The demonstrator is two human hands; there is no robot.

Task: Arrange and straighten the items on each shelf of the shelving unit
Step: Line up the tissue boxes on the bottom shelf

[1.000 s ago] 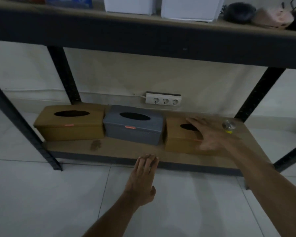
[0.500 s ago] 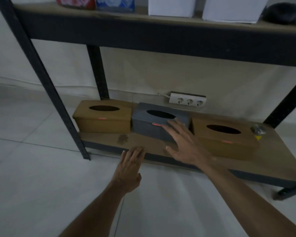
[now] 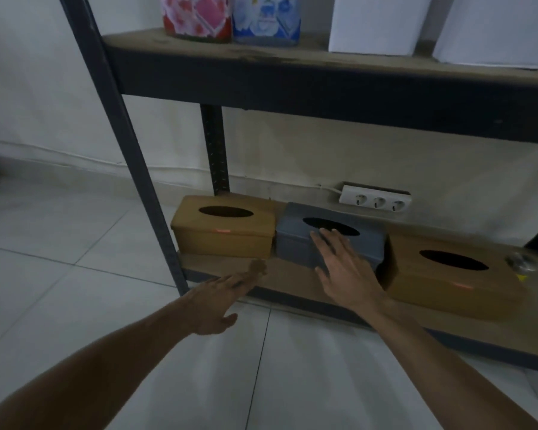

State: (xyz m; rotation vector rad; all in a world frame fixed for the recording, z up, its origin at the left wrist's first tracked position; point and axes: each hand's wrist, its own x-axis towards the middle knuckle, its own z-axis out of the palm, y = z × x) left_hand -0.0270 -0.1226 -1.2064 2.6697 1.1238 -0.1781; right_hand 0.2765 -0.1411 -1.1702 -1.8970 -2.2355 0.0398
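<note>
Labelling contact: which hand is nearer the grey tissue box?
Right. The right hand lies spread over the front top edge of the grey tissue box, apparently touching. The left hand hovers at the bottom shelf edge, left of the box, not touching.

Head view, downward onto bottom shelf (image 3: 292, 283)

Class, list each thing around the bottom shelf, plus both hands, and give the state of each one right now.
Left hand: open, holding nothing.
Right hand: open, fingers straight.
Grey tissue box: upright, right hand's fingers on its lid.
Left tan tissue box: upright, no tissue showing.
Right tan tissue box: upright, further forward than the others.
Power strip: all three sockets unused.
</note>
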